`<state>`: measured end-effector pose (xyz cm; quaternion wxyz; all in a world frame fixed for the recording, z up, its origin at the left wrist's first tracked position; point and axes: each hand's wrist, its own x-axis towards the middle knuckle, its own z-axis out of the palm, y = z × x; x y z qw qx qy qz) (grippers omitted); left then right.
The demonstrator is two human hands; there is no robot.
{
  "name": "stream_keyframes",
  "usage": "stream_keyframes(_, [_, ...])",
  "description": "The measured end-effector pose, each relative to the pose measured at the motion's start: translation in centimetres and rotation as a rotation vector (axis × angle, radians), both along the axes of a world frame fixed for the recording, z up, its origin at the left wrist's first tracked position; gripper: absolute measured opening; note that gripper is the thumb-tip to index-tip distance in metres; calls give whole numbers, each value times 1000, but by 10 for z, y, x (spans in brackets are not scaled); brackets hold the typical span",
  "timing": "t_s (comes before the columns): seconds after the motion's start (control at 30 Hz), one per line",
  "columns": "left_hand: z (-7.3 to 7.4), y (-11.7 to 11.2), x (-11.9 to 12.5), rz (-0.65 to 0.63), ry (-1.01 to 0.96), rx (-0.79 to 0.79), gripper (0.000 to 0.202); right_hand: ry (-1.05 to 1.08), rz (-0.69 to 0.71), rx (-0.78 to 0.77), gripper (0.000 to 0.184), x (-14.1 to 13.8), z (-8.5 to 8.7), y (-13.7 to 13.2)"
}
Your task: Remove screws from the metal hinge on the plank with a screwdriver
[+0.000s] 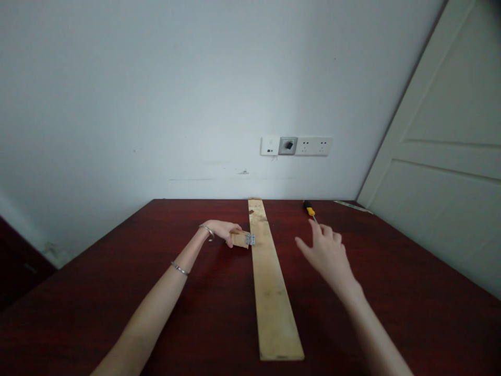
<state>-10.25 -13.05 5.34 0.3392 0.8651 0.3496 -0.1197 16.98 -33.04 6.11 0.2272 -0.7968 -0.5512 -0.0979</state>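
Observation:
My left hand [225, 231] grips a short wooden block [239, 238] by its left end. A metal hinge [250, 239] spans from the block onto the left edge of a long wooden board [273, 284], which lies lengthwise away from me on the table. To the right of the board, my right hand [326, 250] hovers with thumb and fingers apart, holding nothing. Just beyond its fingertips lies a screwdriver [310, 210] with a black and yellow handle, its shaft pointing towards that hand.
The dark red wooden table [211, 313] meets a white wall [195, 104] at the back. Wall sockets [313, 146] sit above the table. A thin flat strip [352, 207] rests at the far right corner. A white panelled door [442, 156] stands along the right.

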Motion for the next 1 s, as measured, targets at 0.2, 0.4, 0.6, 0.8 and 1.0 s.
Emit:
stream_keyframes(0.2, [6,-6,1,-24,8,30,70,303,42,-18,50,107,6,103])
stream_keyframes(0.4, [4,-5,0,-17,0,36,69,342,-94,-30,55,145,-28,152])
stream_keyframes(0.6, [-4,1,-2,-4,-37,-21,70,387,-150,-157,58,159,-47,187])
stream_keyframes(0.8, [-6,3,-2,-20,-65,-20,70,413,-225,-264,65,161,-48,205])
stream_keyframes(1.0, [-2,0,-1,-26,-46,-17,69,442,-239,-251,56,158,-51,216])
